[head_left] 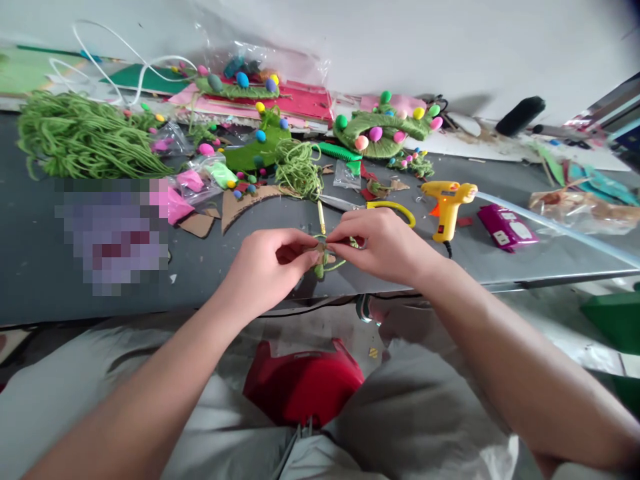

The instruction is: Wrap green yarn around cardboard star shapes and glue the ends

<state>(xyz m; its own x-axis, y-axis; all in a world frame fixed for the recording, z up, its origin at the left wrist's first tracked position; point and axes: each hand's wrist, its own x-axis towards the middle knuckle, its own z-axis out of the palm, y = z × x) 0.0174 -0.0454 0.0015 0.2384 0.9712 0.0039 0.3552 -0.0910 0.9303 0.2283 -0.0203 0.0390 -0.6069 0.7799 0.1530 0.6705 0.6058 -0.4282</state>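
Observation:
Close to the table's front edge, my left hand [267, 267] pinches a small brown cardboard piece [327, 259] between thumb and fingertips. My right hand [383, 243] meets it from the other side, its fingertips closed on green yarn [337, 268] at the cardboard. The yarn curls in a loop below the fingers, with a small green lump hanging at its lower left. My fingertips hide part of the piece. Just beyond them lies a pale yellow pencil-like stick [321, 217]. Yellow-handled scissors [393, 208] rest behind my right hand.
A yellow glue gun [449, 207] stands right of my hands, near a purple packet [507, 227]. Behind lie tangled green yarn [299, 170], a curved cardboard piece [245, 205] and green wrapped shapes with colored balls [383, 133]. A large yarn bundle [90, 137] is at left.

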